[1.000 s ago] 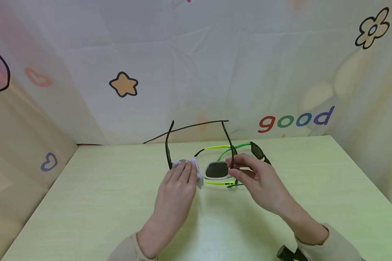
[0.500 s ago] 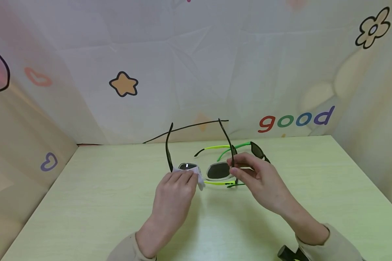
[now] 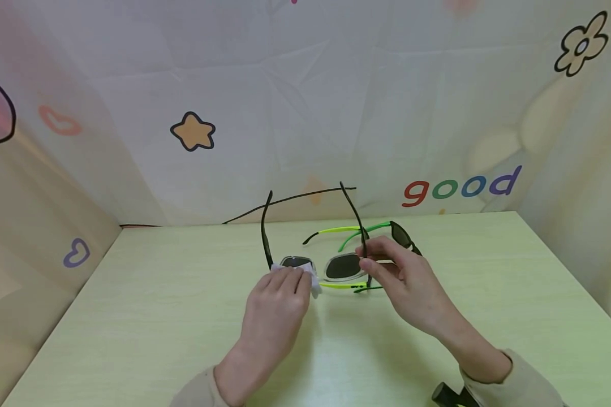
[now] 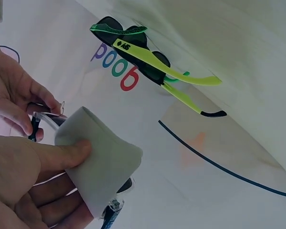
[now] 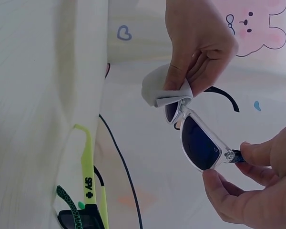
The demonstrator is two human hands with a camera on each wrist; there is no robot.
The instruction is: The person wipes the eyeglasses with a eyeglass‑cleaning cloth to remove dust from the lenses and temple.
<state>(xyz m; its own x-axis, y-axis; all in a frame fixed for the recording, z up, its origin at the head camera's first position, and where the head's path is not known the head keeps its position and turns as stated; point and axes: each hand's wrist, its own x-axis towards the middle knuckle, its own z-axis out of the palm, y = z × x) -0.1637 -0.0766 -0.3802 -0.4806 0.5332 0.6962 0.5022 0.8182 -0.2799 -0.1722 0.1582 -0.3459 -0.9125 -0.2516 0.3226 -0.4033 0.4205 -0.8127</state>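
Observation:
A pair of sunglasses (image 5: 198,143) with a clear frame, dark lenses and black temples is held up above the table, temples pointing away. My right hand (image 3: 404,282) pinches it by the hinge end of the right temple. With my left hand (image 3: 275,311) I grip a pale grey cloth (image 4: 102,152) folded over the left lens, thumb on one side and fingers on the other. The cloth covers the lower part of that lens (image 3: 296,262) in the head view; the right lens (image 3: 343,267) is uncovered.
Behind the held pair, yellow-green sunglasses (image 4: 152,62) and green sunglasses (image 3: 401,234) lie on the pale table (image 3: 132,316). A black object (image 3: 445,394) sits at the front edge by my right sleeve. A printed curtain (image 3: 305,113) stands behind the table.
The left hand and cloth have slid down the left lens, baring its upper part. The sunglasses have shifted and tilted slightly; the right hand keeps its pinch.

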